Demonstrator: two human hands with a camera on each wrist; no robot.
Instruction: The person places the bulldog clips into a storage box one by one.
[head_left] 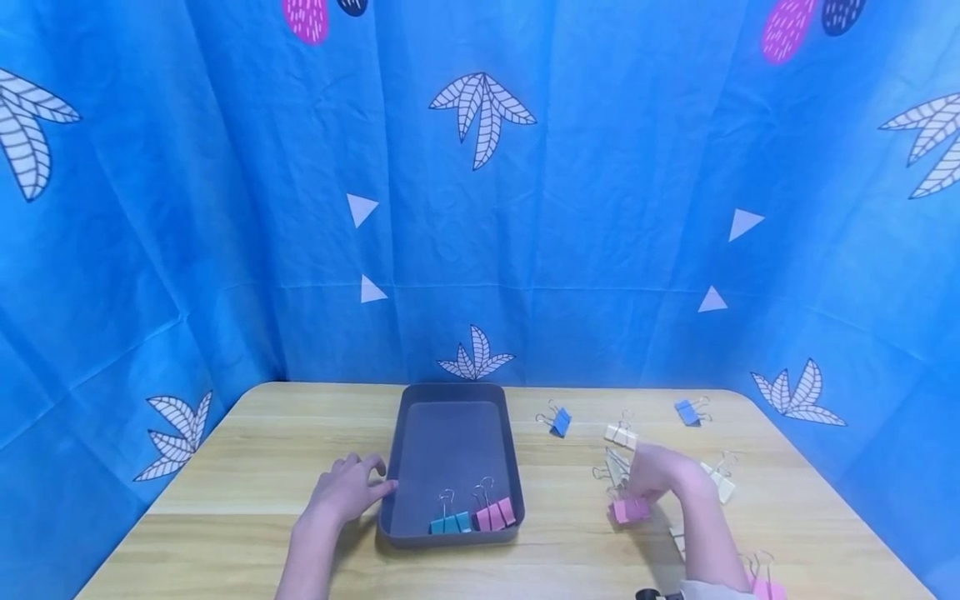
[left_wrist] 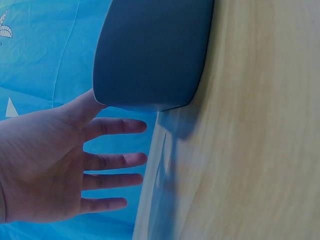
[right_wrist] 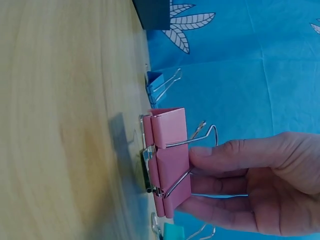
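Note:
In the head view my left hand (head_left: 341, 492) is at the left side of a dark grey tray (head_left: 512, 450), thumb over its rim. The left wrist view shows this hand's fingers (left_wrist: 115, 161) spread and straight below the tray (left_wrist: 150, 55). A teal binder clip (head_left: 451, 523) and a pink one lie at the tray's near end. On the right, my right hand (head_left: 660, 471) pinches a pink binder clip (right_wrist: 172, 170) between thumb and fingers, its wire handle against the thumb. The clip's edge is close over the table, among cream clips.
Around the right hand lie cream binder clips (head_left: 621, 435) and, farther back, blue binder clips (head_left: 560, 422). Another pink clip (head_left: 767, 589) is at the near right, partly cut off by the frame. A blue patterned curtain (head_left: 480, 250) hangs behind the wooden table (head_left: 300, 417).

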